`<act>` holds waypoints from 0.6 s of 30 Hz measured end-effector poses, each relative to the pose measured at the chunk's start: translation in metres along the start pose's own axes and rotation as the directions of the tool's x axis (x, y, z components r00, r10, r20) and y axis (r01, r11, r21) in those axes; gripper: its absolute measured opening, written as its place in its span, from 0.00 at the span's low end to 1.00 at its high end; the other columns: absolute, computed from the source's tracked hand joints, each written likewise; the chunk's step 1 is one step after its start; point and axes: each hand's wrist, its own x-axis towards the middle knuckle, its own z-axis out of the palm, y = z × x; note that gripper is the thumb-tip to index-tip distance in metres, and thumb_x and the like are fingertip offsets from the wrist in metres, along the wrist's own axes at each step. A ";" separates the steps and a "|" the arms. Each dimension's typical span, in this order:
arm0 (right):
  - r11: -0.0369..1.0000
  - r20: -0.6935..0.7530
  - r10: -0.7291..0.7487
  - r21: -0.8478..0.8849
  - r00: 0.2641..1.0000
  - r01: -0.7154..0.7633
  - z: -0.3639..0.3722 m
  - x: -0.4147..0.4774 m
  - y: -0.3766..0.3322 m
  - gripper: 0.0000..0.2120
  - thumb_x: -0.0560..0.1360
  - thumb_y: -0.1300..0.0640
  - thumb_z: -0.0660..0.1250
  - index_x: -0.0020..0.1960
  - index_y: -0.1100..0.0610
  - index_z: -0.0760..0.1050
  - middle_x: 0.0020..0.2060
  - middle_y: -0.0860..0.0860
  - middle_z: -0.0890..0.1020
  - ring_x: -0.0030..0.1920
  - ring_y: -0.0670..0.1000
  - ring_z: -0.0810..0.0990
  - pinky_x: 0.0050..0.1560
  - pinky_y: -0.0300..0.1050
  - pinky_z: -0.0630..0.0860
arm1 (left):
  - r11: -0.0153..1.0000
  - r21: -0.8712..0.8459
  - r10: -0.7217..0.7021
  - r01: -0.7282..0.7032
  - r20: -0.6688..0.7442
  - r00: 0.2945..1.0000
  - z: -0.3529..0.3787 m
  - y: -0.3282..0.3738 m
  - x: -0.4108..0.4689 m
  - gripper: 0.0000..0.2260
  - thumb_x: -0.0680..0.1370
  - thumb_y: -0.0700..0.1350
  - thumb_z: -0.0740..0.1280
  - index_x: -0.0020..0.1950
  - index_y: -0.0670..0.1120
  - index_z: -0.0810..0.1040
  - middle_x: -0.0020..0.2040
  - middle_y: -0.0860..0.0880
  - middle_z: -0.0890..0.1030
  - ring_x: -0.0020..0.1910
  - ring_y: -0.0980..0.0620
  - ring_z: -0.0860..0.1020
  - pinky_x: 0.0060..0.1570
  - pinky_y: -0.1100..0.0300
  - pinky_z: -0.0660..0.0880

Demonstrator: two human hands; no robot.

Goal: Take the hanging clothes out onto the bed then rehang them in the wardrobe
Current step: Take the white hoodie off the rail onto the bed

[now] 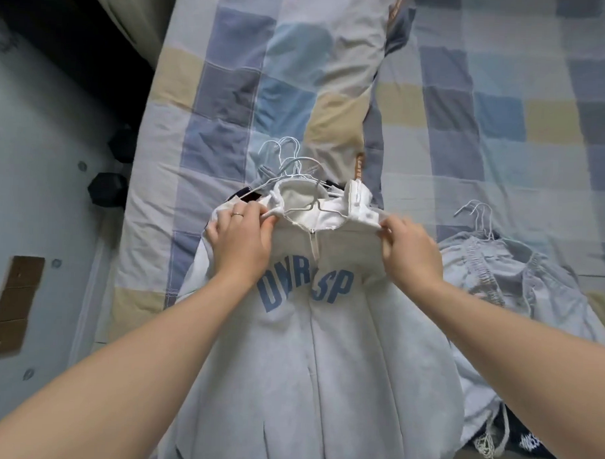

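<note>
A white zip hoodie [307, 349] with blue letters on the chest lies on the bed [470, 98], on top of a pile of other garments. A white wire hanger [315, 205] sits in its collar, and several more hanger hooks [283, 156] stick out above it. My left hand [240, 241] pinches the hoodie's left collar and shoulder. At the right shoulder, my right hand [411, 253] grips the edge of the hoodie. A second pile of light grey clothes [518, 281] on white hangers [478, 218] lies to the right.
The bed has a patchwork cover in blue, grey and yellow squares, with a folded quilt [316, 75] lying up the middle. Left of the bed is a pale floor [31, 185] with dark dumbbells [107, 188] and a cardboard strip [15, 305].
</note>
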 end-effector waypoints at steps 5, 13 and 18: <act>1.000 0.030 0.016 -0.023 0.999 -0.015 0.040 0.043 0.001 0.09 0.80 0.57 0.58 0.57 0.56 0.74 0.52 0.56 0.78 0.54 0.62 0.75 0.50 0.53 0.69 | 0.999 -0.002 -0.040 0.040 0.009 0.999 0.040 -0.016 0.040 0.11 0.83 0.54 0.59 0.55 0.49 0.74 0.58 0.45 0.78 0.61 0.41 0.70 0.60 0.45 0.61; 0.994 0.260 0.096 -0.082 0.961 -0.077 0.051 0.042 -0.012 0.28 0.81 0.44 0.55 0.79 0.46 0.52 0.79 0.48 0.55 0.78 0.55 0.52 0.73 0.60 0.54 | 0.990 0.008 -0.135 0.138 0.252 0.958 0.042 -0.017 0.025 0.26 0.82 0.58 0.58 0.79 0.54 0.59 0.80 0.48 0.59 0.79 0.46 0.52 0.75 0.46 0.48; 0.990 0.343 0.073 -0.137 0.937 -0.027 0.022 -0.032 -0.015 0.30 0.81 0.40 0.50 0.79 0.42 0.43 0.80 0.44 0.45 0.79 0.53 0.42 0.75 0.61 0.47 | 0.995 0.005 -0.091 0.095 0.360 0.929 0.006 -0.006 -0.031 0.29 0.82 0.62 0.55 0.80 0.56 0.54 0.82 0.51 0.48 0.80 0.49 0.44 0.77 0.44 0.46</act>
